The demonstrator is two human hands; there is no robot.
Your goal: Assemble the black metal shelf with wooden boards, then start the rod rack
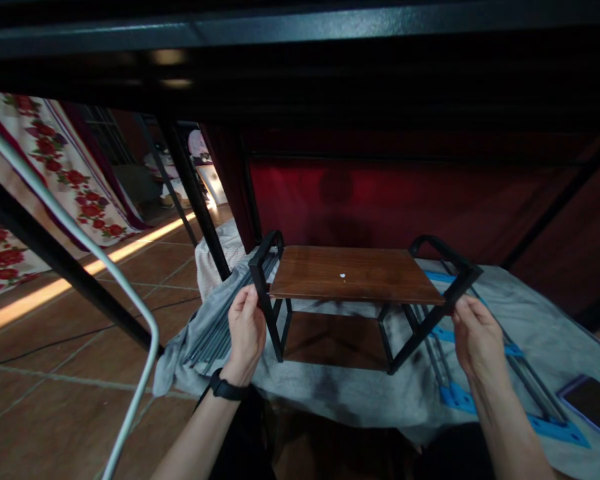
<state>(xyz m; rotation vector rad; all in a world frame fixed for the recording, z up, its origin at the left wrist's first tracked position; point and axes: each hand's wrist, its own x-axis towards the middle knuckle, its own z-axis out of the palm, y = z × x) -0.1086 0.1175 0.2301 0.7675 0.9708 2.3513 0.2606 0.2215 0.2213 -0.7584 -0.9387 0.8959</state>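
Note:
A small two-tier rack (355, 275) with brown wood-look boards and black metal side frames stands upright in front of me. My left hand (247, 330) is closed in a pinch at its left side frame, near the upper board's front corner. On the other side, my right hand (480, 333) pinches the right side frame at about the same height. The fingertips of both hands are partly hidden by the frame. A small white spot (343, 275) shows on the upper board, and the lower board (337, 340) sits beneath it.
Grey cloth (330, 400) lies under the rack. Thin grey rods (215, 333) lie left; blue plastic pieces with rods (557, 427) and a phone (593, 403) lie right. A dark beam (300, 33) crosses overhead. A bent pale tube (145, 320) and black posts (195, 193) stand left.

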